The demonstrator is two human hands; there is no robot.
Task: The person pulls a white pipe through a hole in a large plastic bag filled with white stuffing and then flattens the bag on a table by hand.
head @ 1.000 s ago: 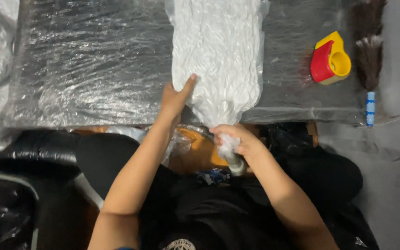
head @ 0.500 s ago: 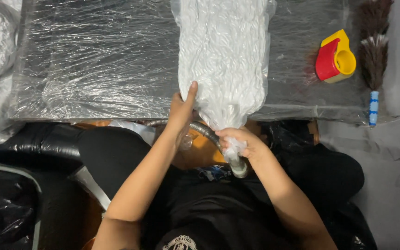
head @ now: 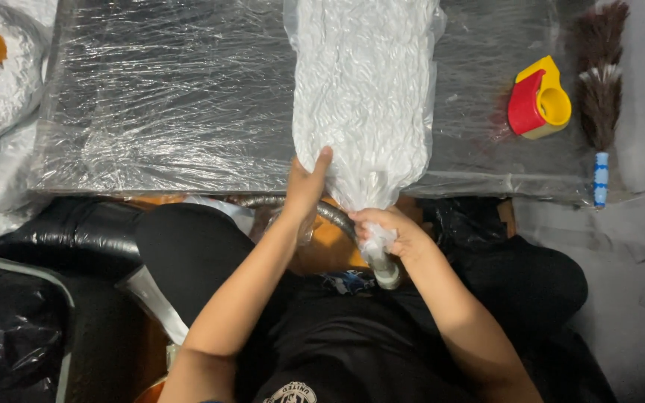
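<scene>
Lying lengthwise away from the person, the white bag [head: 363, 97] narrows to a neck at the table edge [head: 188, 183]. The right hand [head: 390, 231] is clenched around that neck; the left hand [head: 306, 183] presses flat, fingers spread, against the bag's side.

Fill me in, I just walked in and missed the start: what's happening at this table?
A seated person is working on a white wrinkled plastic bag that lies on a table wrapped in clear film. The left hand presses flat against the bag's lower edge, while the right hand grips the bag's gathered neck around a nozzle joined to a grey hose, just off the table's near edge. A red and yellow tape dispenser and a feather duster lie to the right, untouched.
</scene>
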